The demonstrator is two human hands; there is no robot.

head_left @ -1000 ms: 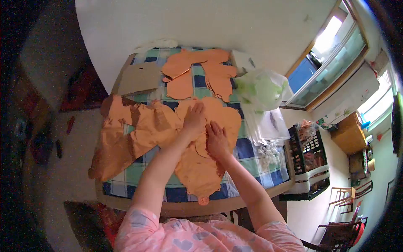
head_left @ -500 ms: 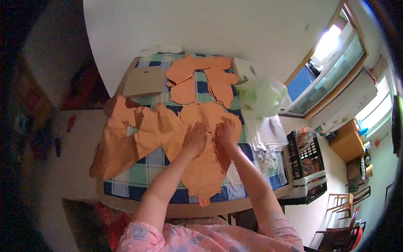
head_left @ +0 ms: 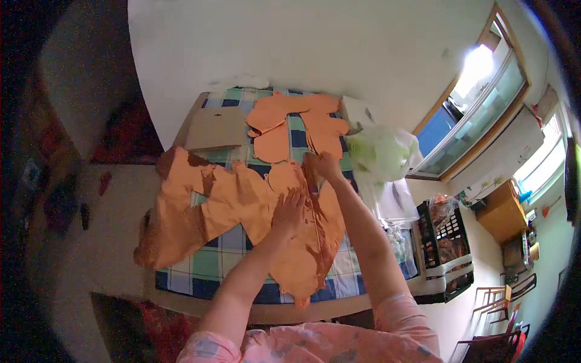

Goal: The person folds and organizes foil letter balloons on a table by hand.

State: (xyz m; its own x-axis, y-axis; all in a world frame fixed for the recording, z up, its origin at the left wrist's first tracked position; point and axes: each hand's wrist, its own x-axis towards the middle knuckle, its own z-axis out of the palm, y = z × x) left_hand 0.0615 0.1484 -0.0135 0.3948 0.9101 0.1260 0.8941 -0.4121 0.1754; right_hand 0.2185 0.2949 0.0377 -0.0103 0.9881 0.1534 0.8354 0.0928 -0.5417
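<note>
A large flat, uninflated foil balloon (head_left: 293,266), orange with a coppery sheen, lies across the near half of the table, its narrow tabbed end at the front edge. My left hand (head_left: 290,212) lies flat on its middle, fingers stretched out. At its far edge my right hand (head_left: 322,166) is closed, pinching a lifted fold of the foil; the fingertips are partly hidden. A creased, darker strip runs down the foil between the hands. To the left spreads more wrinkled orange foil (head_left: 181,212). Just beyond my right hand lie several flat orange foil pieces (head_left: 272,142), some stacked.
A checked cloth (head_left: 187,281) covers the table. A cardboard piece (head_left: 215,128) lies at the back left. Clear and greenish plastic bags (head_left: 381,151) and white sheets (head_left: 399,202) are along the right side. Beyond them stands a black crate (head_left: 445,242) with wrapped items.
My right hand has gone from lying on the foil to pinching its far edge, moving away from me. The foil's right part is now folded inward. My left hand stays on the foil.
</note>
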